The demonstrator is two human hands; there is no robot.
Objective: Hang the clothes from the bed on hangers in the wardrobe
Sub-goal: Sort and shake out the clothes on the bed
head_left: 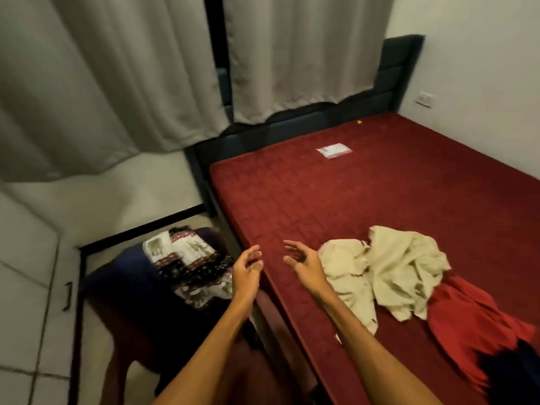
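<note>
Head view shows both hands empty, fingers loosely spread, the left hand (247, 266) over the bed's near edge and the right hand (304, 263) just beside a crumpled cream garment (388, 267) lying on the red mattress (321, 194). A red garment (467, 320) lies partly under it to the right. Judging from this, the best pick-up is to take the cream piece alone by its collar or shoulders, so it lifts free and is ready for a hanger.

Your red garment (473, 331) and the dark one (514, 372) beside it run off the right and bottom edges. The cream garment (388, 273) covers part of the red one. The patterned cloth (187, 267) beside the bed (336, 200) is blurred, its print unreadable.
</note>
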